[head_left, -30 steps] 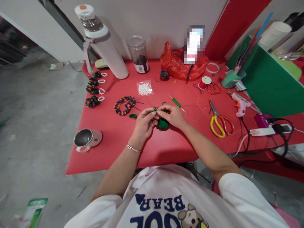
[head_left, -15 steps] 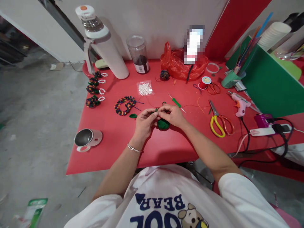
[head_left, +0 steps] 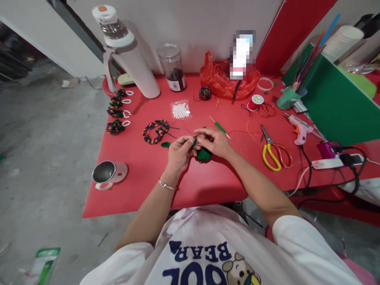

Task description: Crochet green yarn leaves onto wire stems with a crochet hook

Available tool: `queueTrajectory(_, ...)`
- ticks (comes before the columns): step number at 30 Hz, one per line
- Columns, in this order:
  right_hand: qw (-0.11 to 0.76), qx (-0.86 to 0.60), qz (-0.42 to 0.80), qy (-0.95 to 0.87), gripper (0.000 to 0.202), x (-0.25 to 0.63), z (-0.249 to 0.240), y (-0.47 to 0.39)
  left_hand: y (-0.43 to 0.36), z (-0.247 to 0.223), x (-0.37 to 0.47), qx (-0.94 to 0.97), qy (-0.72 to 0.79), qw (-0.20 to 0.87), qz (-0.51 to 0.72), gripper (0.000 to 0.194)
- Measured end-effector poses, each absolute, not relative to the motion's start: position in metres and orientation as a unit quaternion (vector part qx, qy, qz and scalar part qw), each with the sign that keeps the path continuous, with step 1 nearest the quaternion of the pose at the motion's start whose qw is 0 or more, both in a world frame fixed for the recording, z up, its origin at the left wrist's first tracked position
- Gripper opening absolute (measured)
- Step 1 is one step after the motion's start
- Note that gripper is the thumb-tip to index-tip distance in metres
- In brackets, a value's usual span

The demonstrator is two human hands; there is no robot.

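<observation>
My left hand (head_left: 179, 153) is closed, pinching a small piece of green crochet (head_left: 194, 141) between thumb and fingertips. Beside it, my right hand (head_left: 218, 143) has its thumb and lower fingers closed at the same green yarn work, its index finger stretched out leftward above it. Fingers hide most of the piece. Just under the right hand lies a ball of green yarn (head_left: 204, 154). A green crocheted leaf (head_left: 165, 145) rests left of my left hand. Beyond my right hand is a crochet hook with a green handle (head_left: 220, 127).
Left lie a multicoloured crocheted strip (head_left: 152, 136), a steel-lined mug (head_left: 110, 174) and several crocheted pieces with bead loops (head_left: 115, 126). Behind are a bag of white beads (head_left: 181, 110) and a tall bottle (head_left: 138, 63). Right are scissors (head_left: 270, 152) and a pink glue gun (head_left: 299, 128).
My right index finger has lifted and straightened over the green piece, and more of that piece shows between the hands. My left hand has barely moved.
</observation>
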State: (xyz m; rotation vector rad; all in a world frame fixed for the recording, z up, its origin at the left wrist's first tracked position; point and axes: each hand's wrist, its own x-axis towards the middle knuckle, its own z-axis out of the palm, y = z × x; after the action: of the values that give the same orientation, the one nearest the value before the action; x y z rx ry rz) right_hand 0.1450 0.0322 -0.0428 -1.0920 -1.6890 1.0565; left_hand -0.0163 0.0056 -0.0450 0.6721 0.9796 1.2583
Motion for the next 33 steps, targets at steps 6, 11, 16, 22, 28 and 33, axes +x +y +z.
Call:
queueTrajectory(6,0.42,-0.444,0.38,-0.694,0.014,0.1452,-0.0457,0.0333,0.0038,-0.0433,-0.0148,0.308,0.431,0.639,0.558,0.036)
queueTrajectory(11,0.42,-0.451,0.374,-0.693,0.011,0.1448,-0.0446,0.0327,0.0034,-0.0405,-0.015,0.297,0.44,0.641,0.554,0.04)
queueTrajectory(16,0.43,-0.434,0.361,-0.705,0.011,0.1445,-0.045,0.0307,0.0052,-0.0438,-0.0161,0.287,0.441,0.636,0.564,0.034)
queueTrajectory(22,0.422,-0.397,0.339,-0.741,0.016,0.1453,-0.0453,0.0267,0.0062,-0.0466,-0.0172,0.302,0.442,0.618,0.576,0.035)
queueTrajectory(28,0.437,-0.417,0.332,-0.725,0.024,0.1473,-0.0387,0.0284,0.0039,-0.0464,-0.0187,0.34,0.444,0.609,0.562,0.034)
queueTrajectory(33,0.424,-0.429,0.339,-0.723,0.027,0.1499,-0.0404,0.0348,0.0032,-0.0443,-0.0187,0.355,0.455,0.597,0.558,0.034)
